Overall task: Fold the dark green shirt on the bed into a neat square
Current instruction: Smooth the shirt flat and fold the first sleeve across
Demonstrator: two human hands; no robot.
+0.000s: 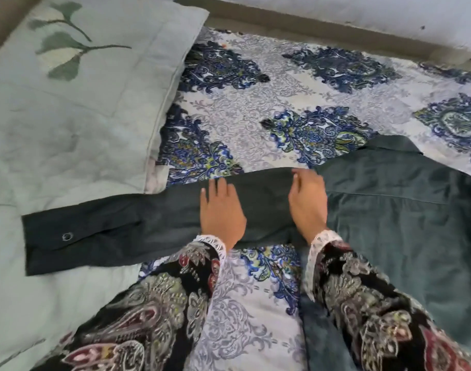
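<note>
The dark green shirt [405, 215] lies flat on the bed, its body at the right with the collar toward the far side. One long sleeve [108, 234] stretches out to the left, its buttoned cuff resting on the pale quilt. My left hand [222, 212] lies flat on the upper part of that sleeve, fingers straight. My right hand [308, 204] presses flat near the shoulder seam, beside the left hand. Both wrists wear patterned sleeves with lace cuffs.
A pale green quilted pillow [76, 103] with a leaf print fills the left side. The blue and white patterned bedsheet [255, 108] covers the bed beyond the shirt. A wall and the bed's far edge [336, 30] run along the top.
</note>
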